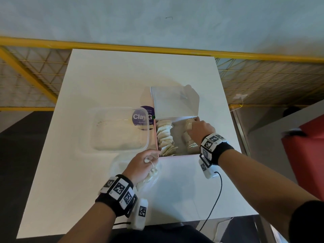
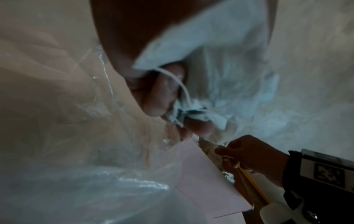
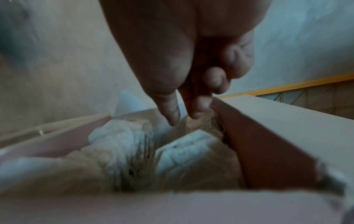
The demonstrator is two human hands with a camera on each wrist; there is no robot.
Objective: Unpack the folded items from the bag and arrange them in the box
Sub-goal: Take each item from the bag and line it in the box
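right hand [image 1: 199, 130] is down in the far right corner of the box [image 1: 178, 156], thumb and fingers pinching a folded item [image 1: 189, 125] into the right-hand row. best done by seating it upright against the back wall, snug to its neighbours, string tucked in. left hand [image 1: 142, 165] waits just beside the box's near left corner, fingers curled round a bunch of folded items [image 1: 149, 178] over the clear bag [image 1: 115, 165]. left row [image 1: 164, 135] looks full. white table [image 1: 87, 190], a clear tub [image 1: 121, 128] left of the box, yellow mesh railing [image 1: 263, 81] behind, red furniture at right.
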